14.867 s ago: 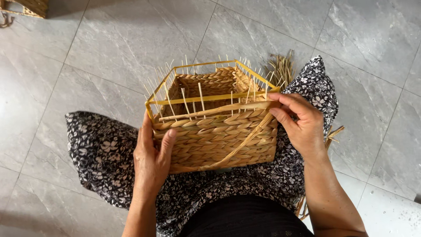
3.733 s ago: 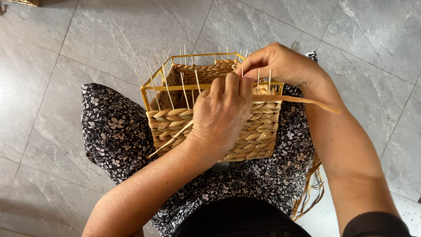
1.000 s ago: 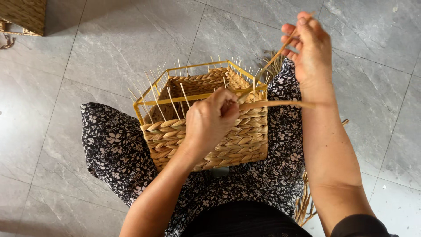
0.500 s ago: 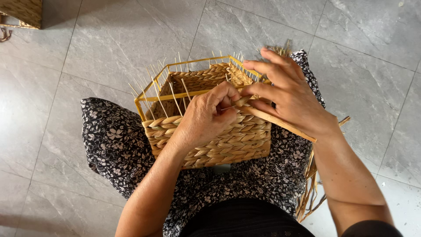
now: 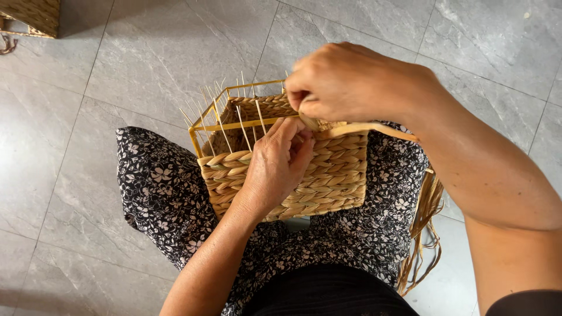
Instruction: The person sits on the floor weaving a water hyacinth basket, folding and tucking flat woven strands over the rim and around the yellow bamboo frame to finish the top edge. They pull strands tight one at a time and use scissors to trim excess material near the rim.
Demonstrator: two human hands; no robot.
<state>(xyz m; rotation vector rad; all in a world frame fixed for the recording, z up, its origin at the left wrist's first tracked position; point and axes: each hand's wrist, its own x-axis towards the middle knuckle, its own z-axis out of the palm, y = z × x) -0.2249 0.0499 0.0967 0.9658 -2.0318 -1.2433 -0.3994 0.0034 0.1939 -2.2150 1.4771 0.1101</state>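
Note:
A half-woven square basket (image 5: 328, 181) of braided straw rests on my lap, its yellow wire frame (image 5: 206, 124) and thin upright stakes rising above the woven wall. My left hand (image 5: 280, 167) presses on the front wall, fingertips at the top row of the weave. My right hand (image 5: 351, 82) hovers over the basket's upper right rim, pinching a flat braided straw strand (image 5: 374, 127) that runs off to the right under my forearm.
Loose straw strands (image 5: 424, 234) hang beside my right thigh. My lap is covered by black floral fabric (image 5: 158, 187). Another woven basket (image 5: 32, 14) stands at the top left corner on the grey tiled floor.
My right hand came down from above right of the basket to its rim, drawing the strand in against the stakes. My left hand stayed on the front wall.

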